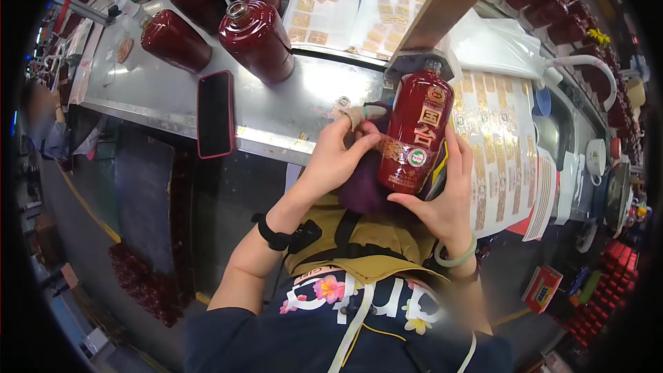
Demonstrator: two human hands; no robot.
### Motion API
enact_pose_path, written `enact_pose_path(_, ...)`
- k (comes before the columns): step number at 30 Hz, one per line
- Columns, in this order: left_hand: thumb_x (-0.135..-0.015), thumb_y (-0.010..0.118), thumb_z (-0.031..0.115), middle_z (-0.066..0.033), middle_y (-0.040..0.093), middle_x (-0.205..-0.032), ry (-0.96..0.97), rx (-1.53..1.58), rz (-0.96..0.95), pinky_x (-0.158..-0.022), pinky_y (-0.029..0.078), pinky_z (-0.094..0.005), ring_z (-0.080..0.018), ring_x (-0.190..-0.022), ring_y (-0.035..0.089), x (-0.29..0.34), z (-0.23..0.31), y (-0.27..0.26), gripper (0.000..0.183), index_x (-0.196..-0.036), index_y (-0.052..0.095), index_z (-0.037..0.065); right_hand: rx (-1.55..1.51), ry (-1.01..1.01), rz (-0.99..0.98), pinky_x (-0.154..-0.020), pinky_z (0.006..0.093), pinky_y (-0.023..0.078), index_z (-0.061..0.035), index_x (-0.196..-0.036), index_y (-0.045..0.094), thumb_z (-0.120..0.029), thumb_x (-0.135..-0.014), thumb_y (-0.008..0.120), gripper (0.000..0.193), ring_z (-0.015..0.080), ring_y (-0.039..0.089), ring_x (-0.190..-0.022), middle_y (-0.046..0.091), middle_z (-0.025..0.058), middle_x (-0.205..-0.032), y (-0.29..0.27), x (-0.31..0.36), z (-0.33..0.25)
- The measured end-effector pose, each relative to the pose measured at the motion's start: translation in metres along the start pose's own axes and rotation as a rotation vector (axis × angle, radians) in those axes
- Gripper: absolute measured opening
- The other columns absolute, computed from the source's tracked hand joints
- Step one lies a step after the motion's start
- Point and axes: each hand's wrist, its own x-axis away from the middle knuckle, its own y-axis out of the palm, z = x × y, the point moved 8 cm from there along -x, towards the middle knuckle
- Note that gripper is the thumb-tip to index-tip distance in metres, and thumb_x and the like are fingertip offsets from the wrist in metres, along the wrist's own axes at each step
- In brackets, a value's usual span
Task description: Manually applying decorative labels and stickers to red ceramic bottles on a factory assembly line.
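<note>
Remotely, I see the right hand gripping a glossy dark-red, round-shouldered glass bottle, thumb at its base, fingers along its side. The left hand curls inward, thumb by the bottle's edge; I cannot tell whether it grips. The bottle is between them, near the silvery metal tabletop.

right fingers grip red bottle | left fingers at its side | phone on metal table

Factory-like workshop: many dark-red bottles, sheets of gold labels, long metal workbench.
</note>
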Motion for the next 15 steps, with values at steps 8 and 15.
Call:
enact_pose_path(8, -0.099, 0.068, 0.007, -0.0021, 0.068, -0.102, 0.000, -0.054, 0.006, -0.085, 0.051, -0.0257, -0.0082, -0.093, 0.062, -0.0014, 0.0053, 0.0012, 0.032, -0.129, 0.063, -0.004, 0.027, 0.025, 0.002, -0.110, 0.0457, 0.046, 0.0029, -0.157, 0.034, -0.035, -0.058, 0.101, 0.125, 0.0395, 0.050, -0.132, 0.045, 0.0233, -0.143, 0.0001, 0.0003, 0.0002)
enact_pose_path(15, -0.099, 0.066, 0.005, -0.0021, 0.067, -0.102, 0.016, -0.074, 0.024, -0.086, 0.050, -0.0253, -0.0083, -0.093, 0.061, 0.0012, 0.0043, 0.0002, 0.039, -0.136, 0.059, -0.004, 0.014, 0.014, 0.000, -0.110, 0.0463, 0.045, 0.0034, -0.157, 0.033, -0.035, -0.059, 0.101, 0.125, 0.0402, 0.050, -0.132, 0.045, 0.0241, -0.142, 0.0025, 0.0003, -0.0014)
